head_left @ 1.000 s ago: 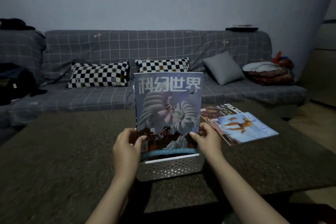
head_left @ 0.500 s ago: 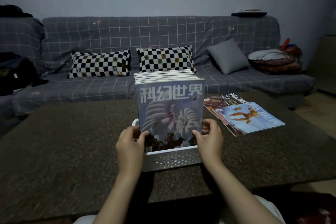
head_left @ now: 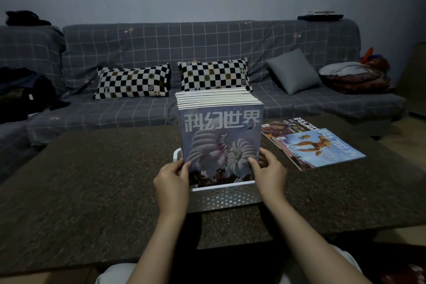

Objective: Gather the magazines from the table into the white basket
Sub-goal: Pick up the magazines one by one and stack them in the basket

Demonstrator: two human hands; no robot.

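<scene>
Head view. At centre frame a white basket (head_left: 224, 198) with a perforated front wall stands on a dark speckled table (head_left: 92, 180). A row of magazines (head_left: 216, 98) stands upright in it, their top edges showing behind the front magazine (head_left: 221, 143), whose cover faces the camera. The left hand (head_left: 171, 182) pinches that cover's lower left edge; the right hand (head_left: 269, 174) pinches its lower right edge, thumb on the cover. The hands are apart, one at each side. Right of centre, two more magazines (head_left: 318, 147) lie flat and overlapping on the table, near the basket but apart from it. Across the upper frame runs a grey checked sofa (head_left: 207, 39) with two checkerboard pillows (head_left: 133, 80) and a grey cushion (head_left: 292, 71).
</scene>
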